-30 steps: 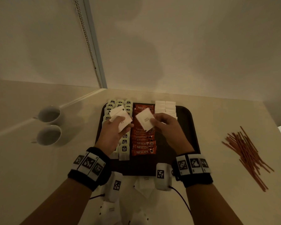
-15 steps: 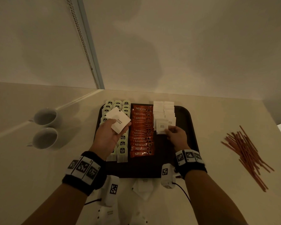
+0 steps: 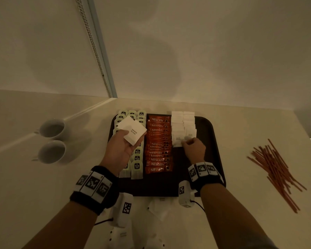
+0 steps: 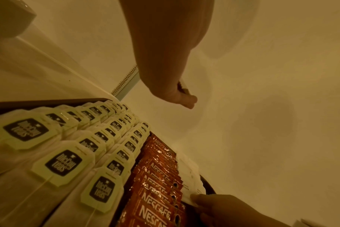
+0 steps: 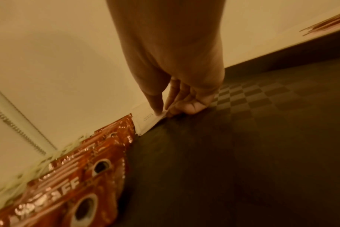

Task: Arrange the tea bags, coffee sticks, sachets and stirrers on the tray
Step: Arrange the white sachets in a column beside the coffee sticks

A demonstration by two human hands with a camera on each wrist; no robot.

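My left hand (image 3: 123, 147) holds a small stack of white paper sugar sachets (image 3: 131, 129) above the rows of pale green tagged tea bags (image 3: 137, 166), thumb curled over the stack's near edge. My right hand (image 3: 194, 150) rests low on the dark rectangular plastic tray (image 3: 209, 139), its fingertips (image 5: 157, 107) pinching the near edge of the front white sachet (image 3: 177, 141) in the two rows of sachets laid out there (image 3: 183, 123). The orange foil coffee sticks (image 3: 158, 146) lie in an overlapping column between the tea bags and the sachets. The thin reddish-brown stirrers (image 3: 275, 168) lie in a loose heap on the cream worktop (image 3: 250, 132), well apart to the right of the tray. Two white ceramic cups (image 3: 51, 141) stand to its left.
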